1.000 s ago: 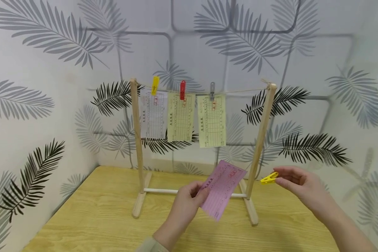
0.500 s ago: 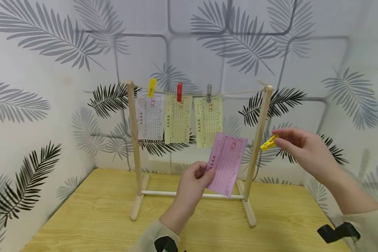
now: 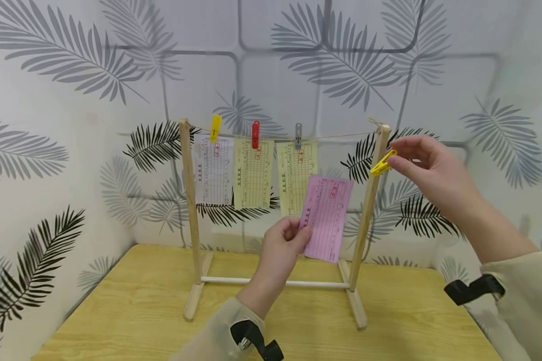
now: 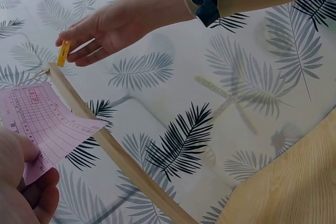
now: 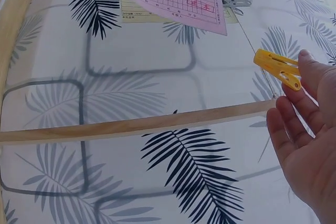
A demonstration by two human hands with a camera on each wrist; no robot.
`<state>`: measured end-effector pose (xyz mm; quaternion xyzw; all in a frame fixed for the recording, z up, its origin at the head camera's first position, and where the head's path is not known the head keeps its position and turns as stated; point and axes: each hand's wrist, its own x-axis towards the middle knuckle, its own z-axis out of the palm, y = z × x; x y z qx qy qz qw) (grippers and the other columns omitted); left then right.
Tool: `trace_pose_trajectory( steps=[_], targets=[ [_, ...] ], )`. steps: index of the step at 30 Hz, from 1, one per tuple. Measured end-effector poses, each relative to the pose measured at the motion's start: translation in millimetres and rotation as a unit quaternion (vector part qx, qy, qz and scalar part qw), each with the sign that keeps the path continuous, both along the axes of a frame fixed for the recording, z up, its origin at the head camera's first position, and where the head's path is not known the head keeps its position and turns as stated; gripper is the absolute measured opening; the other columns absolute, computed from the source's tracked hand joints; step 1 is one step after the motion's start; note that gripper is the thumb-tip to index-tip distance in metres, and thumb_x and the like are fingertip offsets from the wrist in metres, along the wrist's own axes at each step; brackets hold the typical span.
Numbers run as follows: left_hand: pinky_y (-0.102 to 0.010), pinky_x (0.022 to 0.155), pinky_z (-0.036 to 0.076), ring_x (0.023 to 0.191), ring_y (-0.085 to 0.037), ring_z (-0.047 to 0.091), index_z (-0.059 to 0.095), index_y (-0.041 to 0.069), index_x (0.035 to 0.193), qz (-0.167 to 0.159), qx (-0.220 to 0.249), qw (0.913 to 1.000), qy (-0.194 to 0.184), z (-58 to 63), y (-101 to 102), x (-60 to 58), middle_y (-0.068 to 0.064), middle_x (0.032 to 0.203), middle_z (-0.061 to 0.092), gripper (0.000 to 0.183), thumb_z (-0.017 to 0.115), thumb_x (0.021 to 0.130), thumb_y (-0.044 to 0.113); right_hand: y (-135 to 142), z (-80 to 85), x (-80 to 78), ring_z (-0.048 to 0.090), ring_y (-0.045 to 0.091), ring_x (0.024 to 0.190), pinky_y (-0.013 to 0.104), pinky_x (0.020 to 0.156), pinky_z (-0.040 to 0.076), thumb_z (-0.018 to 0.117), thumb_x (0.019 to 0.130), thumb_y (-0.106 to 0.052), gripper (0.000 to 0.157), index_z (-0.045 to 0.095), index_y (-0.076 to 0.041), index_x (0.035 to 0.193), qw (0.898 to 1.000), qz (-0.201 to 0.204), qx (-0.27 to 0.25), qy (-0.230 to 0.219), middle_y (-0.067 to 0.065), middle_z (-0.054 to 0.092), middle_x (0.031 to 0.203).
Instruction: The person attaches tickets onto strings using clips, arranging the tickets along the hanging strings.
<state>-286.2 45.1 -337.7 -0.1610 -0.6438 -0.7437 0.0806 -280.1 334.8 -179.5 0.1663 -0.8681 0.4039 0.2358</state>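
Note:
My left hand (image 3: 282, 250) pinches a pink printed form (image 3: 327, 218) by its left edge. The slip stands upright in front of the wooden rack and overlaps the third hanging slip in the head view. Thumb and fingertips of my right hand (image 3: 438, 173) pinch a yellow clothespin (image 3: 383, 163) beside the top of the rack's right post (image 3: 369, 210). In the right wrist view the clothespin (image 5: 278, 68) points toward the string. The pink form (image 4: 47, 121) bends slightly at its corner in the left wrist view.
A string (image 3: 343, 135) spans the rack. From it hang a white slip (image 3: 213, 173) under a yellow clip (image 3: 215, 128), a yellow slip (image 3: 253, 175) under a red clip (image 3: 255, 134), and another yellow slip (image 3: 293, 168) under a grey clip (image 3: 298, 136). The rack stands on a wooden table (image 3: 131, 311).
Both hands have risen, the left with the pink form, the right with the yellow clothespin up to near the post's top. The form has turned more upright.

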Motion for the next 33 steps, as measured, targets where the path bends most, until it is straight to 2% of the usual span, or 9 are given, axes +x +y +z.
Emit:
trace_pose_trajectory(
  steps=[6, 13, 20, 25, 29, 33],
  targets=[
    [-0.031, 0.084, 0.062, 0.096, -0.019, 0.074, 0.076, 0.002, 0.12, -0.006, 0.016, 0.9998, -0.002, 7.5, 8, -5.1, -0.01, 0.108, 0.079, 0.015, 0.073, 0.108, 0.009, -12, 22.7, -8.6, 0.068, 0.005, 0.113, 0.012, 0.094, 0.05, 0.074, 0.109, -0.033, 0.043, 0.063, -0.011, 0.145, 0.999, 0.004, -0.003, 0.035, -0.003, 0.071, 0.13],
    [-0.031, 0.084, 0.062, 0.094, -0.016, 0.074, 0.077, 0.002, 0.12, 0.004, 0.024, 0.9997, 0.005, 15.8, 18, -10.6, -0.008, 0.106, 0.08, 0.015, 0.072, 0.108, 0.009, -25, 45.5, -19.5, 0.068, 0.011, 0.119, 0.017, 0.097, 0.053, 0.079, 0.105, -0.036, 0.042, 0.066, -0.018, 0.141, 0.999, 0.006, -0.024, 0.037, -0.004, 0.069, 0.126],
    [-0.034, 0.084, 0.062, 0.092, -0.016, 0.073, 0.077, 0.004, 0.119, 0.02, 0.017, 0.9996, 0.01, 21.6, 25, -17.2, -0.006, 0.103, 0.078, 0.014, 0.071, 0.109, 0.011, -32, 61.0, -32.8, 0.066, 0.012, 0.114, 0.018, 0.093, 0.049, 0.076, 0.107, -0.037, 0.04, 0.065, -0.017, 0.141, 0.999, 0.002, -0.001, 0.046, -0.002, 0.071, 0.125],
    [-0.04, 0.087, 0.063, 0.091, -0.015, 0.071, 0.076, 0.002, 0.121, 0.025, 0.018, 0.9995, 0.011, 22.8, 29, -21.4, -0.007, 0.103, 0.078, 0.016, 0.07, 0.109, 0.012, -35, 69.2, -38.9, 0.067, 0.01, 0.116, 0.019, 0.091, 0.052, 0.078, 0.106, -0.032, 0.041, 0.064, -0.017, 0.14, 0.999, 0.018, -0.032, 0.029, -0.003, 0.065, 0.128],
    [-0.034, 0.084, 0.061, 0.091, -0.016, 0.071, 0.076, 0.002, 0.119, 0.028, 0.027, 0.9992, 0.005, 24.2, 33, -22.8, -0.007, 0.102, 0.077, 0.015, 0.071, 0.109, 0.012, -38, 74.1, -44.3, 0.068, 0.01, 0.118, 0.02, 0.091, 0.053, 0.083, 0.102, -0.031, 0.044, 0.065, -0.018, 0.14, 0.998, 0.029, -0.063, 0.01, -0.004, 0.067, 0.13],
    [-0.032, 0.085, 0.061, 0.093, -0.016, 0.071, 0.076, 0.003, 0.119, 0.023, 0.03, 0.9993, 0.002, 26.9, 36, -23.0, -0.006, 0.104, 0.077, 0.015, 0.071, 0.109, 0.013, -38, 78.1, -50.8, 0.068, 0.01, 0.118, 0.021, 0.091, 0.052, 0.083, 0.102, -0.03, 0.042, 0.064, -0.02, 0.138, 0.997, 0.027, -0.066, 0.007, -0.007, 0.069, 0.129]
  ],
)
